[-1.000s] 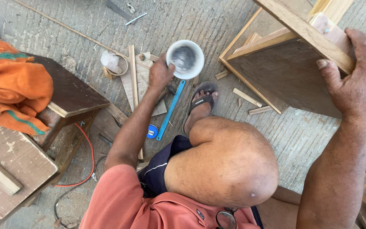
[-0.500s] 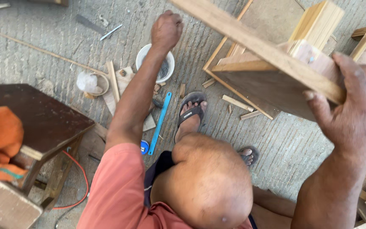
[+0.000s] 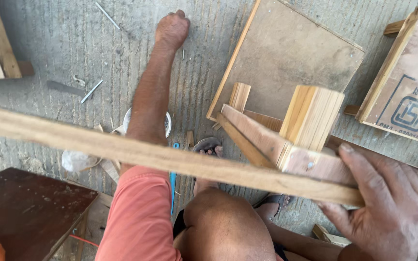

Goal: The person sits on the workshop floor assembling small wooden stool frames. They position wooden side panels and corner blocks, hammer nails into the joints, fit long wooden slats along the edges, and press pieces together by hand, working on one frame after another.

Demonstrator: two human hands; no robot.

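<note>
My left hand stretches far forward over the concrete floor, its fingers curled down by a small nail; whether it grips anything is hidden. My right hand clasps the corner of a wooden frame, where a long wooden strip crosses the view from the left edge to my fingers. A short block stands up from that frame. The frame's flat panel lies beyond it on the floor.
A white bowl sits under my forearm, with a blue tool near my sandalled foot. A dark wooden stool stands at lower left. Another wooden box lies at right. Nails and scraps dot the floor.
My left hand has left the white bowl and reached farther forward across the floor. The view has tilted forward, and the wooden strip in my right hand now crosses the whole picture.
</note>
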